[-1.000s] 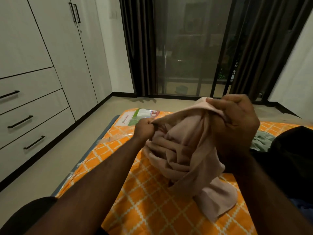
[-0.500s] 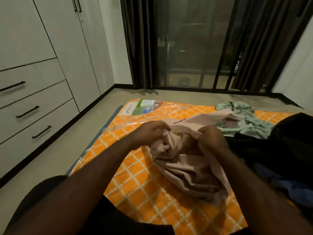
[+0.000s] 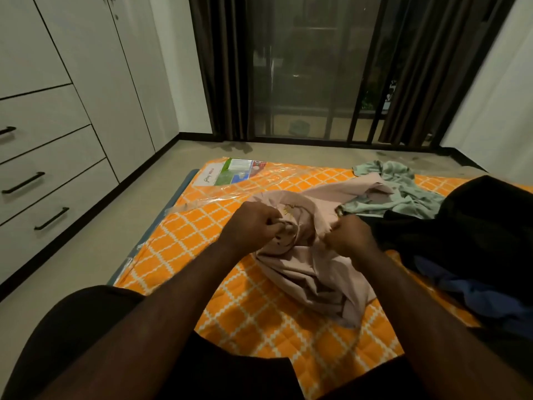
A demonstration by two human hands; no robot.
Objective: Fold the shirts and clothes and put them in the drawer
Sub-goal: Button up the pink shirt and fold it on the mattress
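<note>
Both hands bunch a crumpled pale pink cotton shirt (image 3: 305, 264).

Left hand (image 3: 249, 226) and right hand (image 3: 347, 236) each keep a closed grip on it, over the orange checked mattress (image 3: 202, 232).

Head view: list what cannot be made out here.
- Pink garment: bunched, so its type is unclear; both fists, left hand and right hand, cover the gripped part.
- Dark clothes: right edge cuts them off, too dark to count.
- Drawers: shut, contents hidden.
- Packet label: too small.

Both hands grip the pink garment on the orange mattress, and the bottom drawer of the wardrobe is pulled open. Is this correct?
Not quite. The head view shows the bottom drawer shut, flush with the others. The rest holds: left hand and right hand grip the pink garment on the orange mattress.
</note>
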